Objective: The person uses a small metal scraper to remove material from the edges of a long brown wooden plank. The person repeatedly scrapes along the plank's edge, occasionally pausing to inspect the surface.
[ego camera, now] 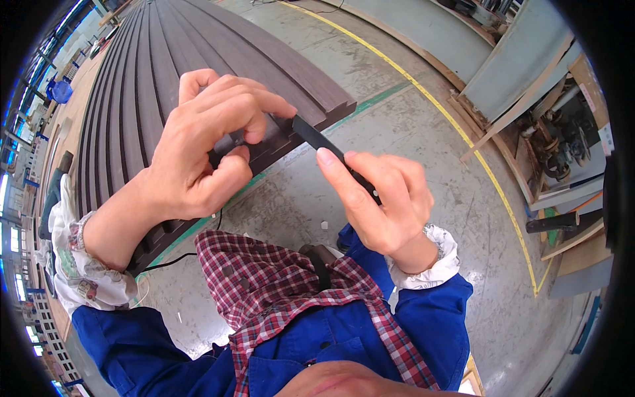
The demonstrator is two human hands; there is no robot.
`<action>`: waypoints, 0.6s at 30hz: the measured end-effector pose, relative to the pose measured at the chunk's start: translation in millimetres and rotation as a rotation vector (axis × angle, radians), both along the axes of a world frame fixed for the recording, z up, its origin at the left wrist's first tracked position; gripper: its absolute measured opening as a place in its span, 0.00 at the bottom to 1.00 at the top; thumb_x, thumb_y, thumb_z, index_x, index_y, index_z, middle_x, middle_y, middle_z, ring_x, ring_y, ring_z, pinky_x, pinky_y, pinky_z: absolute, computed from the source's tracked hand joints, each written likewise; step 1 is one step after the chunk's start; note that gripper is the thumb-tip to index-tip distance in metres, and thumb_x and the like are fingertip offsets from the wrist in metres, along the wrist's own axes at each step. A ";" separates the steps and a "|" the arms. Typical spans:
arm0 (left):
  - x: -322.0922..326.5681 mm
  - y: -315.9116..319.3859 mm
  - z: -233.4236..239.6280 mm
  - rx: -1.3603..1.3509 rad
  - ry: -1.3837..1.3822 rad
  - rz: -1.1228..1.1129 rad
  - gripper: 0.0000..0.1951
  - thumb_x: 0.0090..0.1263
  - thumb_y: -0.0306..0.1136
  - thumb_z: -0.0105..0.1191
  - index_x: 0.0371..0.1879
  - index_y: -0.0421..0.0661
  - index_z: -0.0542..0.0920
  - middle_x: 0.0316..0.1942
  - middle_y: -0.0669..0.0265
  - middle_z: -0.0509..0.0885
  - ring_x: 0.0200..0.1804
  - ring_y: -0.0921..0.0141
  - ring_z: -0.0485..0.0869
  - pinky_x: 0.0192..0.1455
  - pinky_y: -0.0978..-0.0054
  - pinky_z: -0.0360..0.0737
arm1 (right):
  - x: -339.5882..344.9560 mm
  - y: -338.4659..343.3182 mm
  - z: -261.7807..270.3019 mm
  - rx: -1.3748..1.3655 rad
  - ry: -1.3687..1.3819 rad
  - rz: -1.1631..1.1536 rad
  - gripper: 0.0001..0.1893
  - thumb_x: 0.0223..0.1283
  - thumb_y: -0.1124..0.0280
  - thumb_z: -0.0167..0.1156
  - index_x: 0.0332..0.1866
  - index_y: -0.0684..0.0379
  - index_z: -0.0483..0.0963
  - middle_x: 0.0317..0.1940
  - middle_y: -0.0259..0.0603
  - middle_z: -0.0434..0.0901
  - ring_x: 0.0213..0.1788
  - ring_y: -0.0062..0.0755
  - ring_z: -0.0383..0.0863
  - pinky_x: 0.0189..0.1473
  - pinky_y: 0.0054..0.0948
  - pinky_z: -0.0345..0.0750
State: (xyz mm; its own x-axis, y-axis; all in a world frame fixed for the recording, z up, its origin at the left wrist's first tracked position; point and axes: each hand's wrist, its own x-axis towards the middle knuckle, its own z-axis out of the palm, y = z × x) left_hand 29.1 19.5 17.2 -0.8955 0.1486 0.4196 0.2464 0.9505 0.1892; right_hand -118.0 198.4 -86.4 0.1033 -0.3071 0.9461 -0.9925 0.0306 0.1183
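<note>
My right hand (pixel 384 201) grips a flat black blade-like tool (pixel 317 136) between thumb and fingers, its tip pointing up and left. A small light rivet or mark shows near its held end. My left hand (pixel 213 131) is raised over the end of a dark brown grooved wood-grain panel (pixel 198 54), fingers curled and one fingertip at or very near the tool's tip. Something dark shows between its thumb and fingers; whether it is held or is the panel behind, I cannot tell. The panel's stepped end edge lies beneath both hands.
A bench top (pixel 74 124) with a blue round object (pixel 61 92) runs along the left. A black cable (pixel 173 260) hangs below the panel. Yellow tape (pixel 412 79) marks the concrete floor. Shelving with metal parts (pixel 558 144) and leaning boards stands at right.
</note>
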 end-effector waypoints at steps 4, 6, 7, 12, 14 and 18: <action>-0.6 0.6 0.0 0.010 -0.005 0.007 0.09 0.45 0.24 0.45 0.28 0.45 0.71 0.45 0.63 0.85 0.48 0.67 0.79 0.54 0.66 0.61 | -4.3 -1.5 -2.5 -0.022 0.045 0.022 0.24 0.34 0.75 0.64 0.46 0.56 0.86 0.35 0.33 0.79 0.33 0.27 0.74 0.29 0.21 0.76; -1.2 0.2 -0.3 0.009 -0.003 0.002 0.08 0.45 0.25 0.45 0.27 0.45 0.71 0.45 0.63 0.85 0.48 0.66 0.79 0.54 0.66 0.61 | -3.1 -1.2 -2.6 -0.018 0.026 0.035 0.24 0.34 0.75 0.64 0.46 0.57 0.86 0.35 0.33 0.79 0.33 0.27 0.74 0.29 0.21 0.76; -1.3 0.0 -0.3 0.009 -0.003 0.000 0.08 0.45 0.25 0.45 0.27 0.45 0.71 0.45 0.63 0.85 0.49 0.66 0.79 0.54 0.66 0.61 | -3.1 -1.2 -2.4 -0.016 0.024 0.037 0.24 0.34 0.75 0.64 0.46 0.57 0.86 0.35 0.33 0.79 0.33 0.27 0.75 0.29 0.21 0.76; -0.4 -0.4 0.6 0.006 -0.016 0.000 0.08 0.45 0.26 0.45 0.27 0.45 0.72 0.45 0.63 0.85 0.50 0.65 0.79 0.55 0.65 0.60 | -2.9 -0.7 -1.5 -0.008 0.030 0.033 0.25 0.32 0.74 0.63 0.45 0.57 0.86 0.35 0.33 0.78 0.33 0.27 0.75 0.29 0.21 0.76; 0.1 -1.1 0.5 -0.004 -0.013 -0.007 0.09 0.45 0.26 0.45 0.28 0.44 0.72 0.46 0.62 0.86 0.50 0.65 0.79 0.55 0.65 0.60 | -2.8 -1.1 -1.5 -0.015 0.028 0.037 0.24 0.33 0.74 0.64 0.45 0.57 0.86 0.35 0.33 0.79 0.33 0.27 0.75 0.29 0.20 0.76; 0.7 -1.7 -0.1 -0.027 -0.016 -0.002 0.11 0.45 0.27 0.45 0.30 0.43 0.75 0.44 0.64 0.85 0.49 0.65 0.79 0.55 0.65 0.60 | -1.9 -2.4 -2.3 -0.026 0.015 0.044 0.24 0.35 0.75 0.65 0.46 0.57 0.86 0.34 0.32 0.78 0.33 0.27 0.75 0.29 0.21 0.76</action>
